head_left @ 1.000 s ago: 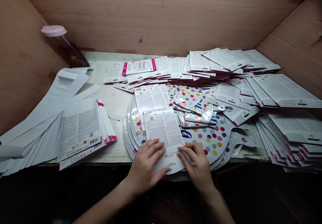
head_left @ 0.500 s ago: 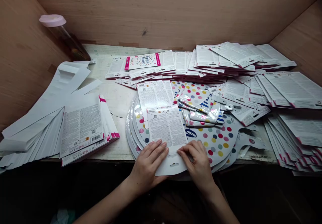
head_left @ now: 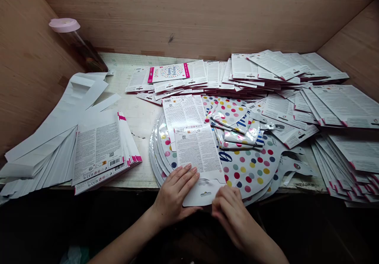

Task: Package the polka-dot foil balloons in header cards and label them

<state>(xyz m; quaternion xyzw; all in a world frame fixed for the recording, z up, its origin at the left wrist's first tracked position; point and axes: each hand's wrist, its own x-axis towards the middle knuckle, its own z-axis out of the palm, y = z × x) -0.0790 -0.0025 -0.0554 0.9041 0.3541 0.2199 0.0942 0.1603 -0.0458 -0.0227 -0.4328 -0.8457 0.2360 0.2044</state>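
Observation:
A white printed packet [head_left: 197, 149] with a barcode and a slotted flap at its near end lies on a pile of round foil balloons [head_left: 250, 173] with coloured dots. My left hand [head_left: 178, 189] rests flat across the packet's near left side, fingers stretched out and pressing on it. Close to the flap's right corner is my right hand [head_left: 227, 210], its fingers curled and slightly blurred. Whatever is in those fingers, if anything, is hidden. Beneath the packet's far end lies another printed packet [head_left: 185, 112]. Folded dotted foil balloons [head_left: 241, 131] sit just right of it.
Printed packets [head_left: 105, 149] and a fan of white card sleeves [head_left: 44, 153] lie at the left. Heaped packets [head_left: 275, 64] line the back; more packets [head_left: 352, 149] reach the right edge. A pink-lidded bottle [head_left: 79, 44] leans in the back left corner. Wooden walls enclose the table.
My right hand has moved down and slightly right from the flap's fold to beside its corner, its fingers curling tighter. My left hand has stayed on the packet.

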